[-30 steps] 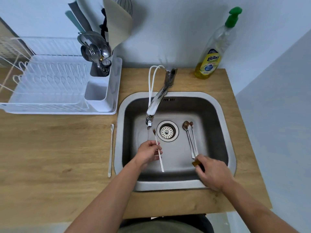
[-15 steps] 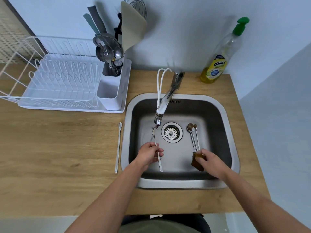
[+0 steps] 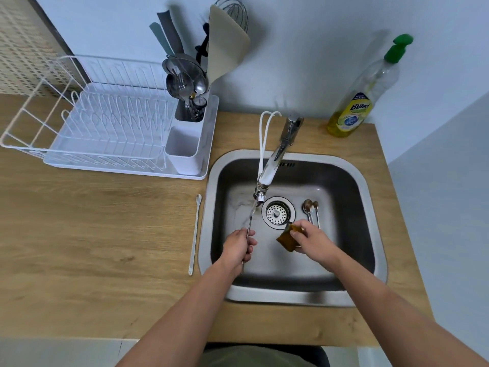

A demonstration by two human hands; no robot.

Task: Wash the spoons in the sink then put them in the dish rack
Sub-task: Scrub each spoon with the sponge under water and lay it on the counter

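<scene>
My left hand (image 3: 238,247) grips a thin long-handled spoon (image 3: 250,221) inside the steel sink (image 3: 370,207), its bowl up under the tap nozzle (image 3: 260,197). My right hand (image 3: 312,241) holds a brown sponge (image 3: 287,238) just right of the drain (image 3: 277,213). Two metal spoons (image 3: 311,209) lie on the sink floor behind my right hand. A long white spoon (image 3: 195,234) lies on the wooden counter left of the sink. The white dish rack (image 3: 105,133) stands at the back left.
The rack's cutlery holder (image 3: 185,152) has a free front cup; the back one holds several utensils (image 3: 185,86). A dish soap bottle (image 3: 365,94) stands at the back right corner. A white cord (image 3: 264,136) hangs by the tap. The counter's right edge ends by a wall.
My right hand picked up the sponge from the sink's front right and carried it left toward the drain. My left hand kept the spoon under the tap. The view shifted right.
</scene>
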